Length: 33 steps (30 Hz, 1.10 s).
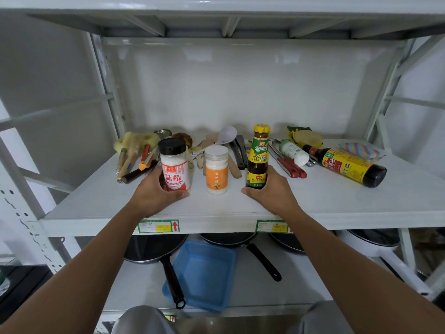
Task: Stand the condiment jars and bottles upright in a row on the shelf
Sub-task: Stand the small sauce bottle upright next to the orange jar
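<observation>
Three containers stand upright in a row on the white shelf [337,201]. My left hand [154,191] grips the black-capped jar with the red and white label [174,165] at its base. An orange-labelled jar with a clear cap [216,169] stands free in the middle. My right hand [272,189] wraps the foot of the dark sauce bottle with a yellow cap [258,156]. Further right, a small white bottle [293,152] and a large dark soy sauce bottle with a yellow label [346,167] lie on their sides.
Kitchen utensils are heaped along the back: brushes [131,150], a white ladle [226,136], spatulas, red-handled tongs [289,166], yellow sponges [305,137] and a striped cloth [361,150]. On the lower shelf sit black pans [154,249] and a blue basket [204,273].
</observation>
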{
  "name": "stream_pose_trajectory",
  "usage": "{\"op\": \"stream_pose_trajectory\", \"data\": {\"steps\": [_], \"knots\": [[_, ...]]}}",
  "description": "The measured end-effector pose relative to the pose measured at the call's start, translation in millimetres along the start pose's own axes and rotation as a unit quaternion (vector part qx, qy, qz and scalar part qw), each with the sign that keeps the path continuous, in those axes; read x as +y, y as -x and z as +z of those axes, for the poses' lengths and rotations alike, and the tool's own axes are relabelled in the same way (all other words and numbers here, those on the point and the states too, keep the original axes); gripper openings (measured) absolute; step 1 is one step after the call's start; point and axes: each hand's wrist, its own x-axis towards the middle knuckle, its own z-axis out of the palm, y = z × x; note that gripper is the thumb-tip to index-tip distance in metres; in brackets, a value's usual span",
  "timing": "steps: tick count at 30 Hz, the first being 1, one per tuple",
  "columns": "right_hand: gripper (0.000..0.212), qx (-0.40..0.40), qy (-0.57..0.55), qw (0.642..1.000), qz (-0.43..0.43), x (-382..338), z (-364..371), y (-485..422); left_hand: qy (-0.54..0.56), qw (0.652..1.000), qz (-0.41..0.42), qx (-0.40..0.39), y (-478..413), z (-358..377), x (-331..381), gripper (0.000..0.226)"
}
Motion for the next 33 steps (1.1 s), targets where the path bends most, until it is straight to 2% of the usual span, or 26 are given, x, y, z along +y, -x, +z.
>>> {"op": "stream_pose_trajectory", "data": {"steps": [33], "knots": [[0.072,-0.007,-0.012,1.000,-0.006,1,-3,0,-0.004,1.000,-0.009,0.016,6,1,10,0.100]]}}
